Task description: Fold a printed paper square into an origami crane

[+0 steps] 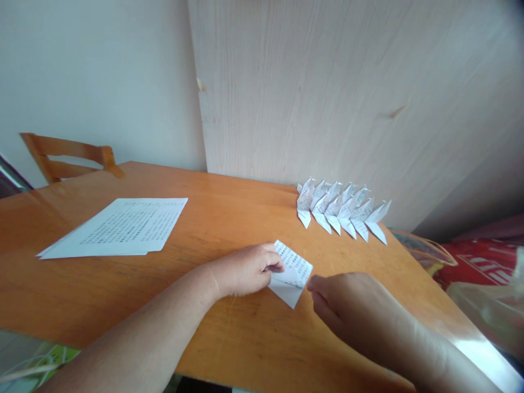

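A small sheet of printed paper [293, 267], folded into a pointed shape, lies on the table in front of me. Its upper part shows rows of characters, and the lower corner is blank. My left hand [256, 267] is closed at the paper's left side, with curled fingers holding it down and covering that edge. My right hand [347, 300] is closed too, knuckles up, its foremost fingertip right by the paper's right edge. Whether that fingertip touches the paper is hard to tell. The other right fingers are tucked under and hidden.
Folded paper pieces [341, 210] stand in rows at the table's back right. A stack of printed sheets [131, 226] rests on the wooden table [229, 213] at left. Beyond are a chair [73, 150], a pale panel wall [307, 87] and red bags [483, 262] off the right edge.
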Demonstrator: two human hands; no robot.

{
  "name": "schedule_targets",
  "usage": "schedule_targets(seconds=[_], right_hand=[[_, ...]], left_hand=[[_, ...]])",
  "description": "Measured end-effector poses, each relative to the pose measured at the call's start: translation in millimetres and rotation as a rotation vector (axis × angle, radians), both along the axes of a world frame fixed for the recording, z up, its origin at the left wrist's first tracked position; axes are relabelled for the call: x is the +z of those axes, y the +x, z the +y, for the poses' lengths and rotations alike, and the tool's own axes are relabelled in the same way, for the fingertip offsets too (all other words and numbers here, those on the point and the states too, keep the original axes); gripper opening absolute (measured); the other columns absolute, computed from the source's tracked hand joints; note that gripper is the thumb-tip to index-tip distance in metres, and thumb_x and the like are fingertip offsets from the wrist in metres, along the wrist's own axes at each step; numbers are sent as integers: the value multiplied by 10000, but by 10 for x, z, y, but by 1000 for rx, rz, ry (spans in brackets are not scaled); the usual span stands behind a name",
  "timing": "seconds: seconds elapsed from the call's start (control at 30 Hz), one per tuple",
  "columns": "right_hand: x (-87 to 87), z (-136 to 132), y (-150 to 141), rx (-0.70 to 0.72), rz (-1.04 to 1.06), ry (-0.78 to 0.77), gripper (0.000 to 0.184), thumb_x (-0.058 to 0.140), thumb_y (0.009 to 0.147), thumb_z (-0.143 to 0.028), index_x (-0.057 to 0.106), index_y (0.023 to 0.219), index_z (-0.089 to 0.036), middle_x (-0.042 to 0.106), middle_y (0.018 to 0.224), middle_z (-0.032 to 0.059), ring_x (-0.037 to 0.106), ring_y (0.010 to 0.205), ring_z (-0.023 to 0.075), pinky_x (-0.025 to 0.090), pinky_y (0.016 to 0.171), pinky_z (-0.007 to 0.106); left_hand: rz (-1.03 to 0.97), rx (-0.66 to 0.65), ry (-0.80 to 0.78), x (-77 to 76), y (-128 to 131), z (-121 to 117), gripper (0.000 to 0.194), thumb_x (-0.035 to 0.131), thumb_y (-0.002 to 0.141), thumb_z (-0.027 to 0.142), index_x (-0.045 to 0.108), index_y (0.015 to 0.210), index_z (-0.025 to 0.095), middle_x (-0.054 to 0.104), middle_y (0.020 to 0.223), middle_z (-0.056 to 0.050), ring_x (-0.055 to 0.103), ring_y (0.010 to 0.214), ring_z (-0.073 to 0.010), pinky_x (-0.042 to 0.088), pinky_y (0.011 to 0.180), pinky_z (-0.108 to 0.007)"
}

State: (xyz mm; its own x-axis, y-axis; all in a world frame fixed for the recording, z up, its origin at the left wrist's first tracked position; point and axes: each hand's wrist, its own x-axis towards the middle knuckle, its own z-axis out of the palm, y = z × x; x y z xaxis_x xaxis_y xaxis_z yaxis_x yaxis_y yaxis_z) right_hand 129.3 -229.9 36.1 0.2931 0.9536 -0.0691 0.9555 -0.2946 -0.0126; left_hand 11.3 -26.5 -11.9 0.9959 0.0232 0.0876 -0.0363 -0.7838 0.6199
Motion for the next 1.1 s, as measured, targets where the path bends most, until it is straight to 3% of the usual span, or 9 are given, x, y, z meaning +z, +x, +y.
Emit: schedule_targets(seconds=[0.07,0.17,0.23,0.37,0.57,0.8,0.93,1.1], right_hand=[[-56,56,83,-70,37,66,268,441,970,-273,609,772,-207,671,677,27,578,580,151,237,524,284],[-199,150,219,-96,303,113,234,477,945,-297,584,760,-203,670,716,13,560,627,136,283,541,261],[-301,206,308,-88,425,74,204,516,917,-305,582,756,-200,677,741,9,552,638,132,306,553,253],[-419,261,457,-113,460,28,177,579,861,-315,567,732,-194,651,710,3,521,627,131,325,563,252],[-388,277,558,-92,557,-26,117,607,817,-296,619,771,-190,643,703,-4,518,621,125,338,534,240],[-393,346,564,-101,606,-52,113,609,758,-250,560,674,-193,572,599,-24,473,553,108,315,486,228],[-383,364,553,-114,618,-66,111,607,739,-242,552,656,-195,549,569,-27,485,530,109,300,462,226],[-380,364,549,-117,632,-55,71,617,731,-246,574,704,-197,566,582,-25,508,530,114,313,458,221]], left_hand=[[-20,-3,6,-10,11,-2,302,504,824,47,707,989,200,635,1067,-38,614,971,-171,483,872,-270],[-42,-4,30,-35,21,6,341,503,798,35,712,1005,208,640,1073,-36,609,980,-179,482,877,-276],[-37,5,43,-51,21,13,367,503,787,38,714,1027,218,642,1085,-33,609,977,-182,482,879,-281],[-26,35,66,-60,20,13,358,512,784,60,718,1031,218,645,1094,-32,610,970,-185,482,873,-283],[4,108,73,-48,49,-37,364,513,743,62,717,1001,219,645,1039,-25,600,894,-169,470,771,-250],[106,257,36,-41,113,-114,270,555,731,155,701,950,216,662,949,-20,588,785,-156,424,659,-236],[249,325,21,68,177,-162,221,617,702,245,696,908,229,671,840,5,580,744,-163,373,588,-234],[400,304,-23,212,316,-246,146,671,675,321,608,651,192,532,587,38,464,557,-121,278,491,-242]])
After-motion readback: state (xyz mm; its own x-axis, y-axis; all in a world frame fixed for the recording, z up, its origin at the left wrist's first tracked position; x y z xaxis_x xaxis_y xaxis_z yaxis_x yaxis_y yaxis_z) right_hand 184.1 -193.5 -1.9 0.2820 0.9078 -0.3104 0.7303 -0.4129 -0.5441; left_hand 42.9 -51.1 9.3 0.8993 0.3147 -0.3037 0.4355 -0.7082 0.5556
